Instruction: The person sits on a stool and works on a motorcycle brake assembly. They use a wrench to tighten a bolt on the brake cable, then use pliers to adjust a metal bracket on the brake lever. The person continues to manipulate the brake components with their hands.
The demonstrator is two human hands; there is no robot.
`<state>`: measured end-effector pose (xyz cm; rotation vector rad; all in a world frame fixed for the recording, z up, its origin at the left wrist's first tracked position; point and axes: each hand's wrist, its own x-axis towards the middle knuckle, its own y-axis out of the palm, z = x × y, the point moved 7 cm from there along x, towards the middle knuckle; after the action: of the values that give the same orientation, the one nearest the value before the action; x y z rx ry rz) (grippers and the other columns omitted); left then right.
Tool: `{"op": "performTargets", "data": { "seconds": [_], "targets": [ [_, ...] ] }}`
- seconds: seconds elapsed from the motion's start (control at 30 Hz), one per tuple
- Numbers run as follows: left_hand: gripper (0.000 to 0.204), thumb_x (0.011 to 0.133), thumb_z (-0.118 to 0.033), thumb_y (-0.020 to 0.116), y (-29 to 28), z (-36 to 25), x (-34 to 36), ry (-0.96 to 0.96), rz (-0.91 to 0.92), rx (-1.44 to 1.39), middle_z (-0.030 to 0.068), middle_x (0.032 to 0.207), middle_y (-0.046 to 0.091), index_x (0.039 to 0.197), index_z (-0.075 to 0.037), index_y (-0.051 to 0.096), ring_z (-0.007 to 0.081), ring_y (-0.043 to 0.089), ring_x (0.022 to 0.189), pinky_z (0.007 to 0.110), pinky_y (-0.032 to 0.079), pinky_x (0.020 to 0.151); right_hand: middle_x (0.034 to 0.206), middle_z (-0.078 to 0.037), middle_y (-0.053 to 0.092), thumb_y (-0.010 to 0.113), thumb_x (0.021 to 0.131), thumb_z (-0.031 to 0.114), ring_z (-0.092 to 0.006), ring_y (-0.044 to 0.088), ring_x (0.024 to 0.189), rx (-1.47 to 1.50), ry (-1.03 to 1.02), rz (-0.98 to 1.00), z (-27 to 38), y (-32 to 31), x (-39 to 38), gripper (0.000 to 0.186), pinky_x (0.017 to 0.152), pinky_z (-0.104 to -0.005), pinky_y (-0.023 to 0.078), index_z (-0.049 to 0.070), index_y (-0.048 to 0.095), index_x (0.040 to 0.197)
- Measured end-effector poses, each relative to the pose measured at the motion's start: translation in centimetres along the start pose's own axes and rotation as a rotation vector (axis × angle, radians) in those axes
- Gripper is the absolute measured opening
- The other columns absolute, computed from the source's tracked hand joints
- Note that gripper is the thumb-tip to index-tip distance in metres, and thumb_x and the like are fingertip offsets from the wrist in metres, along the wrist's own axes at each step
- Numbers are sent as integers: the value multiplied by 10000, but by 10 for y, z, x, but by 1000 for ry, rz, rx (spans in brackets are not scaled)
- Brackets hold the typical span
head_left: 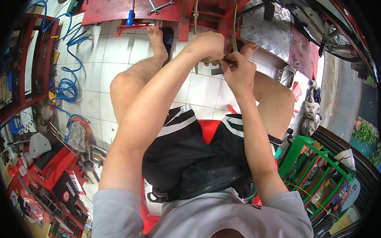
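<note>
My left hand is curled beside a long tan curved strip that runs down from a red metal frame; what its fingers hold is hidden. My right hand is just right of it, fingers pinched near a second tan strip and a small dark piece too small to name. The two hands nearly touch. Above and left of them a red work surface bears a blue-handled screwdriver and crossed wrenches.
A coiled blue hose lies left, beside red racks and a tool-laden red cart. A diamond-plate ramp is at upper right, cloths on the right, a green crate at lower right. My bare legs straddle the tiled floor.
</note>
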<state>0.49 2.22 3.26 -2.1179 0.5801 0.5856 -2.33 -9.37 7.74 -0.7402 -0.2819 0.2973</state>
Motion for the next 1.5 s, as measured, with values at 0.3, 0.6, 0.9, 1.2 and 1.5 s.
{"op": "performTargets", "data": {
  "seconds": [0.3, 0.6, 0.9, 1.2, 1.5],
  "targets": [
    [310, 714, -72, 607, -5, -3, -4, -9, -20, 5, 146, 973, 690, 1004, -87, 714, 290, 646, 963, 398, 517, 813, 676, -87, 644, 732, 732, 11, -114, 573, 541, 46, -67, -41, 4, -1, 2, 156, 542, -236, 454, -8, 626, 844],
    [329, 706, -52, 581, -2, 0, -1, 8, -6, -56, 160, 900, 697, 1006, -64, 714, 295, 671, 854, 378, 535, 725, 708, -106, 637, 719, 719, -14, -161, 615, 590, 57, -7, -4, 1, 1, 2, 161, 556, -259, 462, -7, 622, 848],
    [306, 698, -36, 561, -6, -3, -1, 31, -54, 32, 172, 874, 693, 951, -64, 731, 301, 668, 814, 385, 530, 709, 771, -139, 629, 716, 700, -22, -247, 634, 631, 78, -83, -33, 8, -4, 3, 196, 571, -319, 483, -2, 657, 886],
    [183, 726, -68, 581, -3, 0, 1, 25, -38, -53, 139, 784, 699, 836, -22, 719, 253, 701, 724, 367, 548, 669, 793, -159, 641, 672, 716, -34, -268, 642, 644, 64, -108, -2, 5, -6, 2, 153, 590, -335, 496, -17, 668, 868],
    [251, 768, -51, 578, -4, -4, -4, 47, 19, -62, 175, 822, 698, 978, -4, 707, 245, 695, 699, 342, 541, 668, 765, -151, 637, 708, 716, 2, -264, 637, 634, 51, -6, -6, 3, -5, 3, 134, 571, -333, 496, -22, 651, 834]
  ]
}}
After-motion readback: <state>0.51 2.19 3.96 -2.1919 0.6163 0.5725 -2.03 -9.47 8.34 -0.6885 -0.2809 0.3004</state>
